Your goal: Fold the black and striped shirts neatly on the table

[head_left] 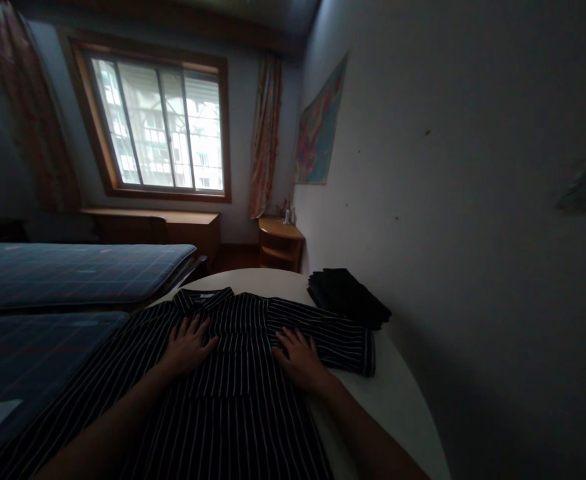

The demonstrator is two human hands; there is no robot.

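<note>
A black shirt with thin white stripes [237, 380] lies spread over a round white table [397, 387], its collar towards the far edge. My left hand [187, 345] rests flat on the shirt below the collar, fingers spread. Flat on the other side of the chest, near where the sleeve joins, lies my right hand [300, 357], its fingers also apart. One short sleeve reaches out to the right across the tabletop. Just beyond that sleeve sits a stack of folded black cloth [347, 293]. The shirt's lower part runs out of view at the bottom.
On the left, a bed with a blue checked mattress [73, 270] stands close to the table. A white wall [473, 267] rises along the right. Further back are a wooden desk [173, 217] under the window and a small corner shelf [280, 230].
</note>
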